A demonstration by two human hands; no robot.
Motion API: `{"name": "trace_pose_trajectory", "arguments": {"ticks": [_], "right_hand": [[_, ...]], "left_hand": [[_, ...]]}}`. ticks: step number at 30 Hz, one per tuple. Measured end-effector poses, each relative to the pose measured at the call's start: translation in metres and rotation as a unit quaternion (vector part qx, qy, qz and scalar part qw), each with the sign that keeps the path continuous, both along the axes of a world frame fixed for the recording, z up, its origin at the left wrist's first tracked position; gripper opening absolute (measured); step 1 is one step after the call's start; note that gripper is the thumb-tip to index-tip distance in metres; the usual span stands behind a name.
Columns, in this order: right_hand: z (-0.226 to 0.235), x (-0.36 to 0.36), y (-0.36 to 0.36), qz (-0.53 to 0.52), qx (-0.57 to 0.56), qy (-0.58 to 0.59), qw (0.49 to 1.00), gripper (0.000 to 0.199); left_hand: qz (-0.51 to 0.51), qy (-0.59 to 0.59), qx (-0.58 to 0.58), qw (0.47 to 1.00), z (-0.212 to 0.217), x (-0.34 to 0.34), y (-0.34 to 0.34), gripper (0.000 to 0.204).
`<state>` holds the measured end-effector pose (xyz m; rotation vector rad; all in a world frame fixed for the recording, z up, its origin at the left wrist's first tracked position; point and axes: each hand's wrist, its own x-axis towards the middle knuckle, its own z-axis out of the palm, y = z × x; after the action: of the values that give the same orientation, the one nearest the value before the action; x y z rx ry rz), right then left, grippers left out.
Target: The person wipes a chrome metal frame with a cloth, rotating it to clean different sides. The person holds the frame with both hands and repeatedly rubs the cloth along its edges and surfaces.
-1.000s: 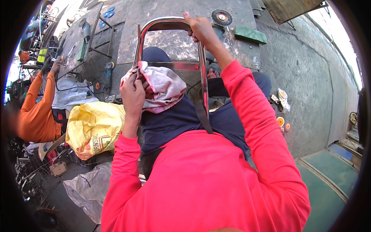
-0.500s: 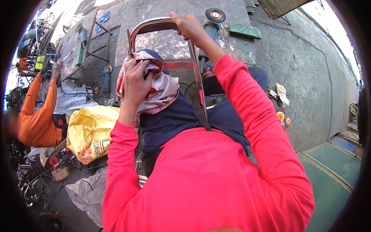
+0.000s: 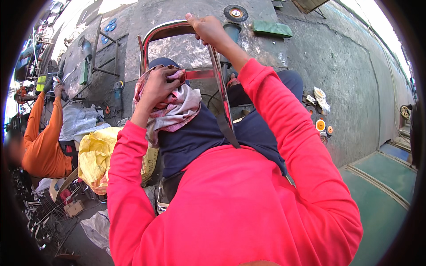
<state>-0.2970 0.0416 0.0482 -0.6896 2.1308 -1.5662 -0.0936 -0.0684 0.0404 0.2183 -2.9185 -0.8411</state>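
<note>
A shiny chrome tube frame (image 3: 155, 30), bent in a U, stands over my legs. My right hand (image 3: 209, 32) is closed around its far right corner, thumb along the top. A reddish flat bar (image 3: 199, 74) crosses between the frame's sides. My left hand (image 3: 160, 85) has its fingers curled into a crumpled pink-and-white cloth (image 3: 177, 105), bunched over my dark-trousered left thigh beside the frame's left side. The cloth hides part of that side, and I cannot see whether it touches the tube.
An angle grinder with a flap wheel (image 3: 235, 14) lies beyond my right hand, beside a green block (image 3: 272, 29). Abrasive discs (image 3: 320, 126) lie to the right. At left are a yellow sack (image 3: 95, 153) and a co-worker in orange (image 3: 46, 153). Another grinder (image 3: 118, 95) lies nearer.
My left hand has shifted on the cloth, its knuckles turning and its elbow swinging out to the left. My right hand keeps its hold on the frame. The whole view has shifted slightly.
</note>
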Motion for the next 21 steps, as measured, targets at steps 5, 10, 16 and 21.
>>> {"name": "trace_pose_trajectory", "arguments": {"ticks": [5,10,16,21], "right_hand": [[0.003,0.002,0.000,0.013,0.012,-0.026,1.000,0.066],[0.006,0.001,-0.005,0.022,0.028,0.008,0.999,0.068],[0.004,0.005,-0.012,0.003,0.018,0.044,0.999,0.070],[0.010,0.005,-0.011,0.031,0.030,0.008,0.999,0.068]], "left_hand": [[0.003,-0.005,-0.027,1.000,-0.005,0.002,-0.004,0.035],[0.010,0.009,-0.001,1.000,-0.004,0.004,-0.009,0.036],[-0.007,0.006,0.009,1.000,-0.007,0.009,-0.013,0.034],[0.021,0.021,0.126,0.992,-0.011,0.009,-0.019,0.034]]}}
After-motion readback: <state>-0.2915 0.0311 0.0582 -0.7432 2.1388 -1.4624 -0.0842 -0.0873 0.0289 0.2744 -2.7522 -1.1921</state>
